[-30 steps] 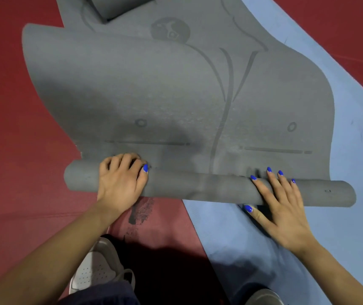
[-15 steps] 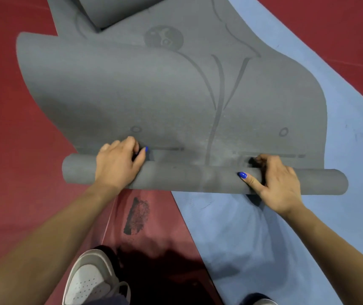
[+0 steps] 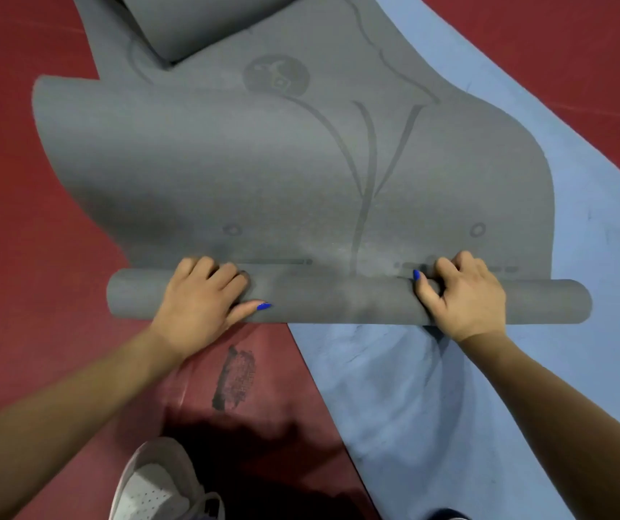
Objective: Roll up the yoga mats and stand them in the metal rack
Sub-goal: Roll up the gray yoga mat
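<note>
Head view: left hand and right hand, grip curled around rolled grey mat

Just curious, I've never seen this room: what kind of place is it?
Probably a gym or yoga studio: a red padded floor, a blue mat spread on it, and a grey yoga mat being rolled by both hands.

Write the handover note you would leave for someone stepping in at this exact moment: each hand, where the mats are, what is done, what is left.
Left hand: fingers curled over the rolled near end of the grey foam yoga mat, left part.
Right hand: grips the same roll, right part.
The grey mat lies across the red floor and the flat light blue yoga mat.
Done: a thin roll started.
Left: finish rolling grey, roll blue, stand both in the rack, which is out of view.
</note>
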